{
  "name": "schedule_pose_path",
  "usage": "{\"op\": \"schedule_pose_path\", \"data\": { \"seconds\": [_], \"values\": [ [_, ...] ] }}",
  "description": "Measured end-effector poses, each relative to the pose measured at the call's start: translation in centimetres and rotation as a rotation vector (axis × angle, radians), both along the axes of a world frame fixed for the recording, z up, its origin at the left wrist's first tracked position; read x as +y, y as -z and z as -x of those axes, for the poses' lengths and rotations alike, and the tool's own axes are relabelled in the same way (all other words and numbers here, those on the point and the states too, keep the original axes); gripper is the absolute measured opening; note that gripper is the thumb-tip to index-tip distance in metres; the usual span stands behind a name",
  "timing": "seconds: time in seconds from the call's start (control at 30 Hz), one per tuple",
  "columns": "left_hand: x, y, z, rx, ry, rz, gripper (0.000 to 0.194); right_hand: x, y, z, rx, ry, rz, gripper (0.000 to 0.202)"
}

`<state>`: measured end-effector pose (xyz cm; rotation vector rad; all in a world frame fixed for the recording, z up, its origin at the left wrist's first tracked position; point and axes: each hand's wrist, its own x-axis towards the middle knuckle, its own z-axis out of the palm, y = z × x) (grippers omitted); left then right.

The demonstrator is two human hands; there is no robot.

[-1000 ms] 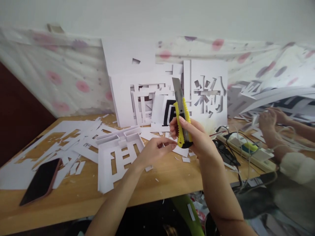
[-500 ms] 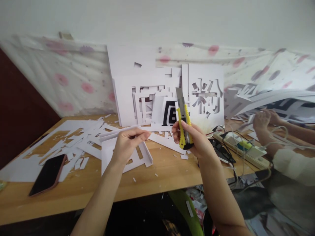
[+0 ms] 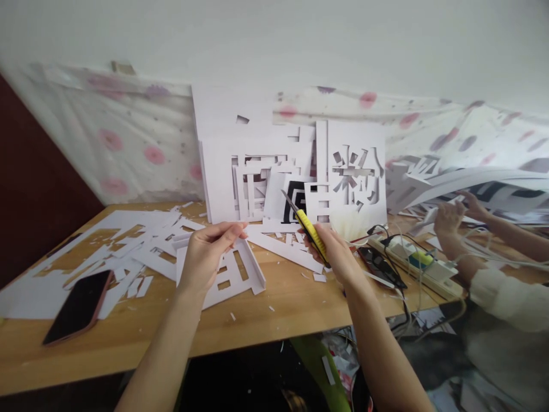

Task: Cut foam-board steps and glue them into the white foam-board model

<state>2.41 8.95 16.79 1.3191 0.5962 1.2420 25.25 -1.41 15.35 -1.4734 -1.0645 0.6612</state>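
"Head view, so tell me: what are the two hands doing?"

"Right hand point(image 3: 337, 249) grips a yellow utility knife point(image 3: 313, 232), its blade point(image 3: 290, 201) out and slanting up to the left. Left hand point(image 3: 210, 252) is pinched closed at the fingertips; I can't tell whether anything thin is between them."

"And the white cut-out piece point(image 3: 253, 266)?"

"On the table point(image 3: 295, 320), beneath and beside the left hand, which hides part of it. Its raised edge looks easy to dent if that wrist drops."

"What worries you most?"

"The bare blade. If the hands come together carelessly, it could nick the left fingers. Swung forward, it might score the upright boards point(image 3: 364, 134) behind."

"Anything in the way?"

"Loose offcuts point(image 3: 143, 286) lie left of the piece, near a phone point(image 3: 78, 307); an elbow could sweep them together. On the right, a power strip point(image 3: 446, 283) and its cables could snag the forearm, and another person's hand point(image 3: 448, 220) is beyond."
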Motion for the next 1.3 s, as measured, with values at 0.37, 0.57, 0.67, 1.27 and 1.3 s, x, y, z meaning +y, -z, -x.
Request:
{"op": "schedule_pose_path", "data": {
  "seconds": [0.37, 0.57, 0.67, 1.27, 1.3],
  "values": [
    [-1.1, -0.5, 2.1, -0.014, 0.005, -0.152, 0.015, 1.7, 2.1, 0.6, -0.427, 0.037, -0.027, 0.039],
    [-1.0, -0.4, 2.7, -0.099, 0.232, 0.016, 0.025, 2.3, 3.8, 1.0, -0.431, 0.011, -0.014, 0.035],
    [-0.9, 0.0, 2.9, -0.094, 0.286, 0.018, 0.026, 2.3, 4.5, 1.0, -0.372, -0.003, -0.033, 0.033],
    [-0.3, 1.2, 3.8, 0.006, -0.021, 0.069, 0.019, 0.8, 0.5, -0.6, 0.245, 0.521, -0.727, 0.030],
    [-0.3, 1.2, 3.7, 0.003, -0.027, 0.076, 0.020, 0.6, 0.0, -0.2, 0.264, 0.476, -0.676, 0.031]
  ]
}}
